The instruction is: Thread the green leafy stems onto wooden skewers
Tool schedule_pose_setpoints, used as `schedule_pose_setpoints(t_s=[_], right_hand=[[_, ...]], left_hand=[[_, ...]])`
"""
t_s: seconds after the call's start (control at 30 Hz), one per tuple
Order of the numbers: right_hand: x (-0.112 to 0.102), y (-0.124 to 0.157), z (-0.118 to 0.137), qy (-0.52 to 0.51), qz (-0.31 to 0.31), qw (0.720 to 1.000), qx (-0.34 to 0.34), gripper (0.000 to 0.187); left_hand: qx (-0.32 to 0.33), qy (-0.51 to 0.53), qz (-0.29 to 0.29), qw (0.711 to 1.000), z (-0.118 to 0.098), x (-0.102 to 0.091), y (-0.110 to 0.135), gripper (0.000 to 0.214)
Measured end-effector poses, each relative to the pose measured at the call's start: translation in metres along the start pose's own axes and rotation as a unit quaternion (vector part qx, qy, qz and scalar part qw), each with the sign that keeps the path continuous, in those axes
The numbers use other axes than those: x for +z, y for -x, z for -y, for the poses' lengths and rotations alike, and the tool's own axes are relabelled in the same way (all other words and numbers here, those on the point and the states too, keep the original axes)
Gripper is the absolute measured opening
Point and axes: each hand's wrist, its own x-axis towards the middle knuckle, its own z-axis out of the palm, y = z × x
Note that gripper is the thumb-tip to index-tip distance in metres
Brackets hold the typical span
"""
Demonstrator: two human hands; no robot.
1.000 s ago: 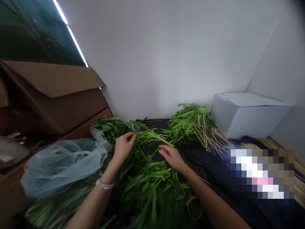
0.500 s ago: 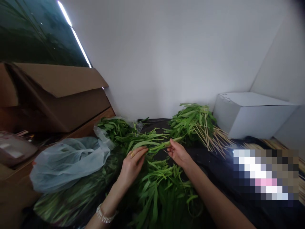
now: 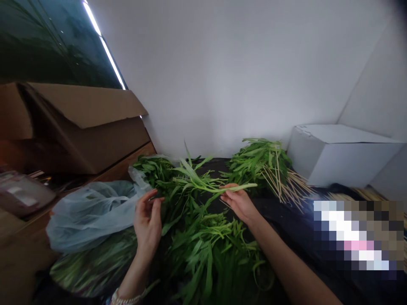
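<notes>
My right hand pinches the pale stem end of a small bunch of leafy green stalks, holding it level above a big heap of the same greens on a black sheet. My left hand is raised to the left of the bunch, palm turned towards me, fingers loosely curled and apart, with nothing in it. A bead bracelet shows on that wrist.
A pale blue plastic bag lies at the left with more greens behind it. Greens threaded on wooden skewers are piled at the back right. A brown cardboard box stands left, a white box right.
My left hand has let go of the bunch and drawn back to the left. My right hand has lifted the stalks slightly higher.
</notes>
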Motion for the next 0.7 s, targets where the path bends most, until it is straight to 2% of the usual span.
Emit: schedule_pose_setpoints(t_s=[0.1, 0.23, 0.37, 0.57, 0.63, 0.7], right_hand=[[0.001, 0.000, -0.003, 0.036, 0.009, 0.999, -0.029, 0.024], [0.002, 0.001, -0.006, 0.093, 0.021, 0.993, -0.064, 0.019], [0.003, 0.001, -0.007, 0.124, 0.028, 0.989, -0.081, 0.017], [0.005, 0.001, -0.005, 0.148, 0.023, 0.985, -0.089, 0.017], [0.005, 0.001, -0.004, 0.152, 0.022, 0.984, -0.087, 0.017], [0.006, 0.002, -0.004, 0.159, 0.021, 0.983, -0.085, 0.017]], left_hand=[[-0.015, 0.038, -0.041, 0.998, -0.002, 0.000, 0.001, 0.030], [0.020, 0.046, -0.053, 0.997, -0.008, 0.002, 0.004, 0.023], [0.042, 0.047, -0.121, 0.991, -0.015, 0.003, 0.001, 0.019], [0.189, -0.074, -0.212, 0.956, -0.041, -0.004, -0.003, 0.026], [0.247, -0.125, -0.201, 0.940, -0.049, -0.005, -0.002, 0.022], [0.291, -0.168, -0.116, 0.934, -0.051, -0.004, -0.002, 0.015]])
